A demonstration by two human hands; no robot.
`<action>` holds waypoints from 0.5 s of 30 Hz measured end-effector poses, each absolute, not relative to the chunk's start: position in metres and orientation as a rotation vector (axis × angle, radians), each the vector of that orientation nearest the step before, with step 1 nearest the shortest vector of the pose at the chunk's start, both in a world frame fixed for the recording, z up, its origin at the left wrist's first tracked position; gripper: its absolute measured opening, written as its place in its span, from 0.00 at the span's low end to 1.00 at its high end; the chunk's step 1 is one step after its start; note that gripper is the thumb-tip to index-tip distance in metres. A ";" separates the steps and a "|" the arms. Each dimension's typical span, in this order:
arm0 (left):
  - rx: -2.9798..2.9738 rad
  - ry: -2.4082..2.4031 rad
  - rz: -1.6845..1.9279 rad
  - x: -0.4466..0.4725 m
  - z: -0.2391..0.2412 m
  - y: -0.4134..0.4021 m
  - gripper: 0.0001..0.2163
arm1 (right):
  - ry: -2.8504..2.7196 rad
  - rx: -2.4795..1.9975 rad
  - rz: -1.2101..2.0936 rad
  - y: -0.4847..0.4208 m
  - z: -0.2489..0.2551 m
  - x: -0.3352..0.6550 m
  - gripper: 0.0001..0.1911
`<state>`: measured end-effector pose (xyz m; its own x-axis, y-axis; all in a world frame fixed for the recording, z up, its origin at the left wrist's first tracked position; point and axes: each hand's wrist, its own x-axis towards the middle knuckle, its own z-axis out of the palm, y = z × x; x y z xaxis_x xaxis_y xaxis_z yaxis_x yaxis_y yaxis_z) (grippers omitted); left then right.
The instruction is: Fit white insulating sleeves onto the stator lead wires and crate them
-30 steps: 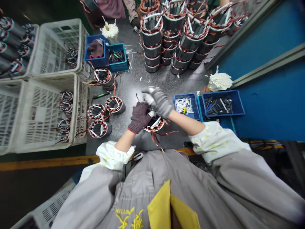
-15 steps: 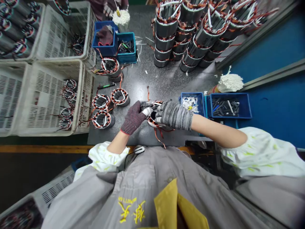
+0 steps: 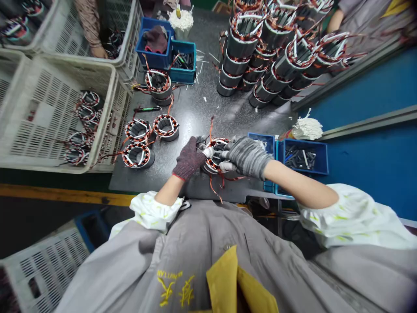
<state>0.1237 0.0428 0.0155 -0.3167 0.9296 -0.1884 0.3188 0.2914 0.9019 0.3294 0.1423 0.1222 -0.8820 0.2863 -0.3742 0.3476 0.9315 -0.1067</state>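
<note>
In front of me stands a motor stator, its ring of copper windings and white sleeves facing up and loose copper leads trailing toward my body. My left hand, in a dark maroon knit glove with a white-wrapped thumb tip, grips its left rim. Over the right rim is my right hand, in a grey striped glove, fingers bent but apart, touching or very close to the windings. I make out nothing between them. Both hands cover parts of the stator.
Left on the table are stators and a green-black pen-like tool. Stacked stators stand behind. Blue bins and white sleeve bundles lie right. Crates flank the left; a co-worker's arm reaches into one.
My right hand has drawn back rightward, uncovering more of the stator's windings. My left hand keeps its hold. The view has shifted, and a co-worker's arm now shows in the upper-left crate.
</note>
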 end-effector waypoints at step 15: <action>1.737 1.851 0.801 0.132 0.065 0.060 0.22 | 3.007 1.735 -1.018 0.101 0.076 0.365 0.20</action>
